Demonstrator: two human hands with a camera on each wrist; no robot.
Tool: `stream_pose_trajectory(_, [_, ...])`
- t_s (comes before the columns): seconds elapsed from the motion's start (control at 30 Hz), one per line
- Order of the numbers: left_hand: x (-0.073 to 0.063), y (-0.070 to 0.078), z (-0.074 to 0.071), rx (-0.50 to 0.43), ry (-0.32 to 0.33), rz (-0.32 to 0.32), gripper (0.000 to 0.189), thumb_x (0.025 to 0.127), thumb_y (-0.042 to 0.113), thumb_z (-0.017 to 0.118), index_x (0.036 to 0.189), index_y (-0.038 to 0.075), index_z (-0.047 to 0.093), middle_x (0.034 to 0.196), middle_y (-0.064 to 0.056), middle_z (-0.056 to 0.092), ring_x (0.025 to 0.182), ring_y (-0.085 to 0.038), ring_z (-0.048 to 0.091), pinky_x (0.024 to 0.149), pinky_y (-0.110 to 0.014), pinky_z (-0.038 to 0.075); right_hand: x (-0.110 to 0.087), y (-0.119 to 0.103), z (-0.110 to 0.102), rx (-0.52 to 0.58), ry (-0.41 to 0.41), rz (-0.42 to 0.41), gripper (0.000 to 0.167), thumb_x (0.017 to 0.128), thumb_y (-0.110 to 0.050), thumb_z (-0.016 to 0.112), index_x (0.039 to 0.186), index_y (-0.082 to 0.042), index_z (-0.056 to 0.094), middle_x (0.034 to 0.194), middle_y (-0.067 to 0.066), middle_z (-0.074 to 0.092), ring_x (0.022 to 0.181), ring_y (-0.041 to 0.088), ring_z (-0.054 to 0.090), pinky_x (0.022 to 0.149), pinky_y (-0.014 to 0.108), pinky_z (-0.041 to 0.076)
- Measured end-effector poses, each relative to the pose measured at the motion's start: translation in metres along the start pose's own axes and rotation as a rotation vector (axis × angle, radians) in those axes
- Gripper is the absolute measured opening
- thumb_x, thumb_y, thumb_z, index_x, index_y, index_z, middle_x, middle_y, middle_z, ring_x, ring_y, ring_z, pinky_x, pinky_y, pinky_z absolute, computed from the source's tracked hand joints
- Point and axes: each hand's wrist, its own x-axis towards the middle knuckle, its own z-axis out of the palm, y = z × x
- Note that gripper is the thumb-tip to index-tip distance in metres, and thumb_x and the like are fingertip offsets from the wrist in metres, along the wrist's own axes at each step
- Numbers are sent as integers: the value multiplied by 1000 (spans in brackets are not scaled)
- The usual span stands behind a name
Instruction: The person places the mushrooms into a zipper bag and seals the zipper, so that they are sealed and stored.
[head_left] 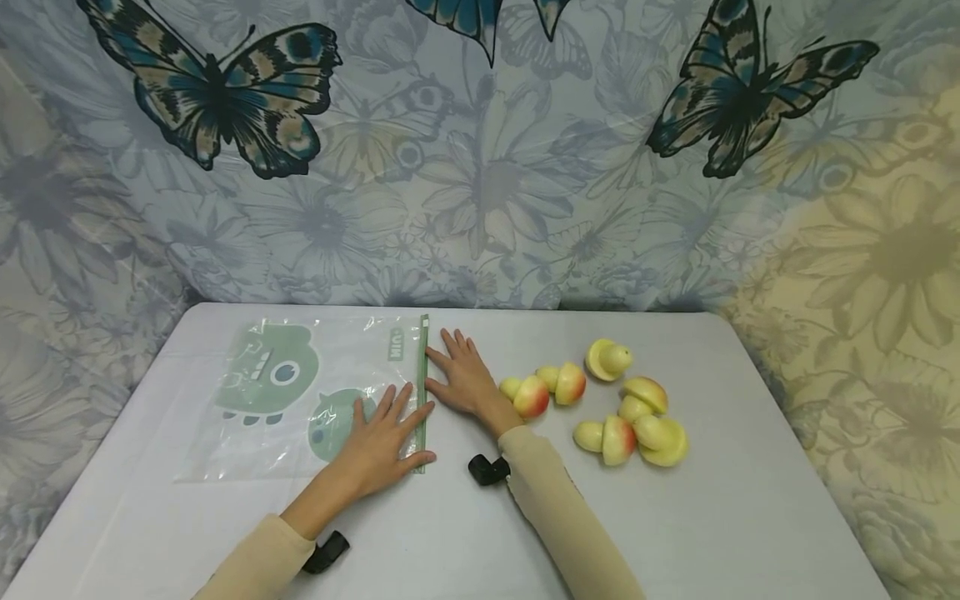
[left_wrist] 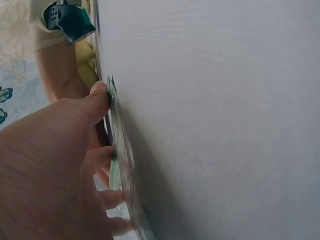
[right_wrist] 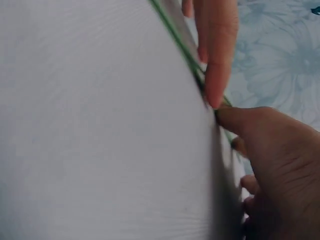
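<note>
A clear plastic zip bag [head_left: 285, 446] printed with green cartoon monsters lies flat, its green zip edge [head_left: 422, 333] facing right. My left hand [head_left: 378, 450] rests on the bag's lower right part with fingers spread, the thumb reaching past the zip edge. In the left wrist view, the left thumb [left_wrist: 97, 97] is right at the green edge. Beside the upper part of that edge is my right hand [head_left: 467, 377], fingers extended. The right wrist view has the right thumb [right_wrist: 235, 119] touching the edge, close to a left-hand finger [right_wrist: 218, 65].
Several yellow mushroom-shaped pieces with red-blushed caps [head_left: 618, 440] lie in a loose group right of the right forearm. They stand on the white-covered table [head_left: 750, 517]. A wall of butterfly-and-flower fabric [head_left: 495, 208] rises behind the table's back edge.
</note>
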Motion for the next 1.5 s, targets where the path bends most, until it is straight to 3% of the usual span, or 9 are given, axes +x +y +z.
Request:
stream_pose_trajectory(0.13, [0,0,1,-27,-18,-33,72,90,58,59,150,21,43,159,-16,26,144,-48,16,99,-83,9,1,0,-6,-1,-81,25,65,94,-44,59,149,-14,43,161,19,19,149,38,10,120,49,9])
stream_pose_trajectory(0.33, [0,-3,2,-46,-29,-42,72,90,57,60,150,21,42,160,-14,24,145,-49,14,98,-83,9,2,0,-9,-8,-149,47,70,94,-49,57,153,-18,35,163,16,11,150,35,4,120,47,4])
stream_pose_trajectory(0.7, [-5,-10,1,-73,-22,-65,73,89,58,61,151,25,41,161,-12,22,145,-46,14,99,-82,8,4,1,-7,-11,-186,78,75,94,-57,54,156,-24,29,164,12,5,150,30,-2,120,45,0])
stream_pose_trajectory(1.13, [-13,-22,-7,-79,15,-105,74,90,54,62,150,18,41,157,-21,29,143,-50,19,100,-81,13,3,-1,-11,14,-191,71,74,94,-55,54,156,-24,29,164,12,6,150,31,-1,120,46,1])
stream_pose_trajectory(1.5, [-12,-25,-5,-94,48,-142,63,93,49,61,146,17,49,155,-21,32,141,-52,22,97,-83,14,2,-2,-11,27,-183,67,75,93,-55,55,155,-22,30,164,13,7,150,32,-1,120,47,1])
